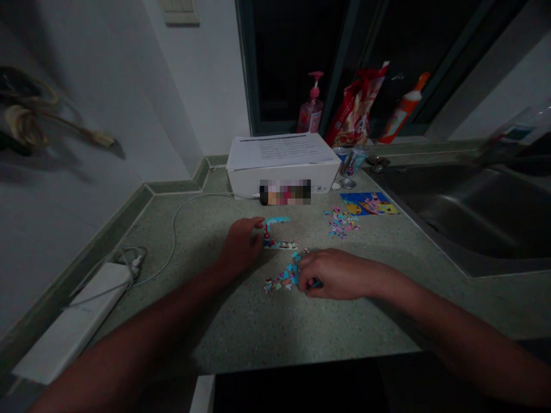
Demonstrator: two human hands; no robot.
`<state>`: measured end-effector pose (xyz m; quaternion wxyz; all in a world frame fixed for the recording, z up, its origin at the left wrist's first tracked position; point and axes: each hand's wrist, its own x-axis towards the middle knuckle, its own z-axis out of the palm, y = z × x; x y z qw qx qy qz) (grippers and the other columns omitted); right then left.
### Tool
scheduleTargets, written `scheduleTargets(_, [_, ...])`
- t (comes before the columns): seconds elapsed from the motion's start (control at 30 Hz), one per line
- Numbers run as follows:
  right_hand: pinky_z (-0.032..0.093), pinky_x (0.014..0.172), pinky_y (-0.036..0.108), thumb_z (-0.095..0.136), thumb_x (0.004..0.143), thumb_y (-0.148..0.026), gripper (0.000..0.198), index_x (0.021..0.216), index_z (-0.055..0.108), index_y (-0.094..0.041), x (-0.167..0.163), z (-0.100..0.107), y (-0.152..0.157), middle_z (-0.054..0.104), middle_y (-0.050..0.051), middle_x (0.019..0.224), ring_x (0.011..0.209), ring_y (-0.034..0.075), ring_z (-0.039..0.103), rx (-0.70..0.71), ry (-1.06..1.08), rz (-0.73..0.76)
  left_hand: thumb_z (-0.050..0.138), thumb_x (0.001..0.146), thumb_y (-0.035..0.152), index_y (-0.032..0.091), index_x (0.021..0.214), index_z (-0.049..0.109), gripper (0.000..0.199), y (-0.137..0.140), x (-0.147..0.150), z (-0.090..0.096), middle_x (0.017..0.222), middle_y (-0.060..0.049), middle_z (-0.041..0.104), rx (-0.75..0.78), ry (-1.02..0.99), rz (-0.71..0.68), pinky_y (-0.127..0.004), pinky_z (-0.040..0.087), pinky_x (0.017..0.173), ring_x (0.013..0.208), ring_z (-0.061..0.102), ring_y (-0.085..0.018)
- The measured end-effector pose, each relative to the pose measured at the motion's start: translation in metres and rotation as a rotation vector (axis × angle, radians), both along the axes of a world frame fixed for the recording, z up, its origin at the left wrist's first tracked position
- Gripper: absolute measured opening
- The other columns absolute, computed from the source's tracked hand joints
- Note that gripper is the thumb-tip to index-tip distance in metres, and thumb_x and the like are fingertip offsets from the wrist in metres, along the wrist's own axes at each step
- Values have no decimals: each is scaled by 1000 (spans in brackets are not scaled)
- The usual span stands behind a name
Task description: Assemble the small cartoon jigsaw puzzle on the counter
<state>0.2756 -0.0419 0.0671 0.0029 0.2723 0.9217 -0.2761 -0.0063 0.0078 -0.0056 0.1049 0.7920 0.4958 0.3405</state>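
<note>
A partly joined jigsaw puzzle (267,236) lies on the counter, its top, left and bottom edges forming a C shape. My left hand (241,244) rests at its left side, thumb and forefinger apart near the upper left corner. Below the puzzle is a small pile of loose jigsaw pieces (286,278), mostly blue. My right hand (329,272) is over the right of this pile with its fingers curled together. A bit of a blue piece shows by its fingers; the fingertips are partly hidden. A second heap of pink and blue pieces (341,222) lies farther back.
A blue picture card (370,203) lies near the sink (473,212). Behind the puzzle stands a white box (282,155) with a phone (284,192) leaning on it, its screen blurred. A cable (174,229) runs to a white power strip (86,321) at left.
</note>
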Motion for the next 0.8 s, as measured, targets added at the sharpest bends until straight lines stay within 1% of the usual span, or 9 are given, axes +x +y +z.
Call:
scheduleTargets(0.13, [44,76,31,78,89,-10,16,93,80,-26,-1,-3,-1,75,0,89,87,19,68,22,16,-9,59,88,11,23,132,69,47,0,0,0,120,-8,80,14,-6,-5,-55,57,114,118,73,-30])
scheduleTargets(0.37, [43,76,31,80,87,-11,16,96,79,-24,-3,-7,0,74,-1,88,85,19,67,32,2,-26,61,91,16,23,131,69,42,0,0,1,119,-9,81,4,5,0,-54,58,112,116,74,-31])
scheduleTargets(0.53, [43,76,31,80,88,-12,12,92,78,-23,-4,-8,2,73,0,88,87,20,68,42,-30,-36,61,90,15,23,131,69,43,-1,0,1,119,-9,81,13,6,-8,-55,58,112,115,74,-31])
scheduleTargets(0.8, [43,75,29,79,88,-10,16,93,80,-24,-2,-7,1,73,-1,87,84,18,67,34,4,-6,60,89,13,22,131,70,44,-1,0,1,118,-9,80,24,-1,-9,-55,59,110,114,74,-30])
